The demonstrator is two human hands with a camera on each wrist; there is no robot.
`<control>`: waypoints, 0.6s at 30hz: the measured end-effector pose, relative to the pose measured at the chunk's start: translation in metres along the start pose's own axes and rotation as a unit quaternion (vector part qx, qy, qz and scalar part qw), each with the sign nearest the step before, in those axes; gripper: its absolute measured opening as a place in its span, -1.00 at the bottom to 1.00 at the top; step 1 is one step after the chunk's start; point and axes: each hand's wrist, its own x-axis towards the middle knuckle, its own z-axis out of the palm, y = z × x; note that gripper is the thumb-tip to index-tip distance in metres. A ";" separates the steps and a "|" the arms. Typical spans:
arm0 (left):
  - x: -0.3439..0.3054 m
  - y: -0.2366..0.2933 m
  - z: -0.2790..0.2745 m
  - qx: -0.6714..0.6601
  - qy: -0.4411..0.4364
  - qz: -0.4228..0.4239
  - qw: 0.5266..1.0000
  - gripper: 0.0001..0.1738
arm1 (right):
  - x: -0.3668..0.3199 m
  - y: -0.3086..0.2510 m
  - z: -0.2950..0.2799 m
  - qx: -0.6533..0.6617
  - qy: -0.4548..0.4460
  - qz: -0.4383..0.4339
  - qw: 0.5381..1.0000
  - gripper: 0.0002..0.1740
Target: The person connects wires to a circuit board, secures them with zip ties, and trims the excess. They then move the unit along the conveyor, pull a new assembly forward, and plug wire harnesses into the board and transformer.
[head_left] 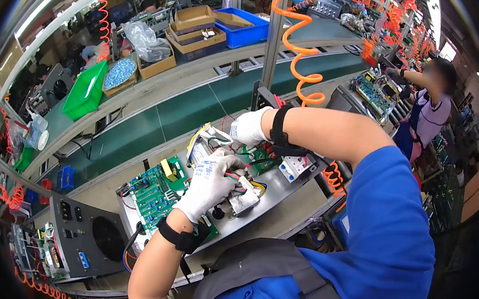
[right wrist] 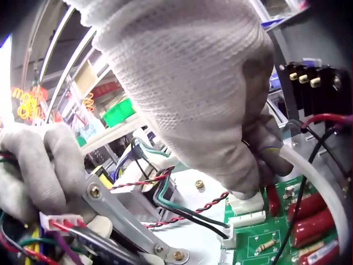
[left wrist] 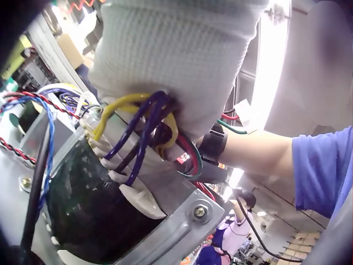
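Observation:
My white-gloved left hand (head_left: 209, 183) grips a bundle of wires beside the transformer (left wrist: 94, 204). Yellow wires (left wrist: 118, 105) and purple wires (left wrist: 140, 138) loop up from the transformer under this glove. In the right wrist view the left fingers curl over wires, with a white plug (right wrist: 62, 223) just below them. Over the far end of the metal chassis, my gloved right hand (head_left: 249, 127) holds a white-sleeved cable (right wrist: 314, 176). Its fingertips are right at a white connector (right wrist: 245, 204) on the small green circuit board (right wrist: 265, 243). Part of the cable is hidden by the fingers.
A larger green circuit board (head_left: 155, 199) lies on the chassis at left. Behind runs a green conveyor belt (head_left: 186, 115). A dark panel with a fan opening (head_left: 86, 239) stands left. An orange coiled hose (head_left: 301, 54) hangs near the right arm. Another person (head_left: 428, 107) works at right.

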 end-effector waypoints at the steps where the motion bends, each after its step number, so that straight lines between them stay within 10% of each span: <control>1: 0.000 0.000 0.000 -0.010 0.001 -0.006 1.000 -0.77 | -0.002 -0.004 -0.001 -0.013 -0.005 0.012 1.000 -0.74; 11: 0.001 0.000 0.004 -0.008 0.020 -0.005 1.000 -0.81 | 0.005 0.011 0.021 -0.078 0.051 -0.057 0.994 -0.82; 18: 0.004 -0.013 0.004 -0.087 0.022 -0.031 0.995 -0.77 | -0.030 0.003 -0.023 0.218 -0.059 -0.065 0.972 -0.39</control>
